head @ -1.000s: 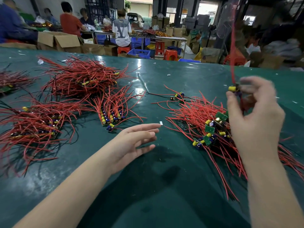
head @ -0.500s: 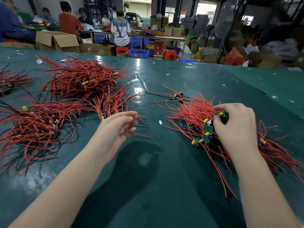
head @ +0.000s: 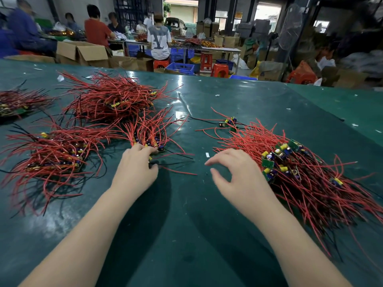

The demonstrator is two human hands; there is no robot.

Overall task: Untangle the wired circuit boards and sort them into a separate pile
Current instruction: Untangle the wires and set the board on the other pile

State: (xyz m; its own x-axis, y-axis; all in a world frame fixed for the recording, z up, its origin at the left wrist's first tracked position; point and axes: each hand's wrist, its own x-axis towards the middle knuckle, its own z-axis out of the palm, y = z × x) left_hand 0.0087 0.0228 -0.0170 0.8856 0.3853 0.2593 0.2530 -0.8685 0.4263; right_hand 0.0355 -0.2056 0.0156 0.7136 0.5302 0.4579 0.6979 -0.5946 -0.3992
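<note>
- The left hand (head: 136, 168) has slid up to the small sorted bundle (head: 152, 133) in the middle of the green table (head: 186, 235). A second ago it hovered flat and apart from it; now the fingertips (head: 145, 150) sit on the board ends at the near edge. Looks like it's squaring up or tucking in a board, but I can't tell if it's actually pinching one, the fingers hide that.
- The right hand (head: 238, 179) has come off the tangled pile (head: 300, 172). Half a second back it was buried in the boards there. Now it hangs just beside the pile's near-left edge, fingers spread and loosely bent, thumb out, holding nothing.
- A second ago that same hand had one board lifted high by its red wire. That board isn't in the air anymore, so my guess is it went across to the left side, though I can't pick it out in the bundle.
- What that means: one more board is out of the mess and a cycle is basically done. Next is probably the right hand going back in for another.
- Where the stuff is: the unsorted heap of green boards and red wires is on the right, still big. Sorted piles fan out on the left (head: 53, 154) and farther back (head: 112, 98). A few stray boards (head: 229, 123) lie behind the heap.
- Lots left to do, honestly.
</note>
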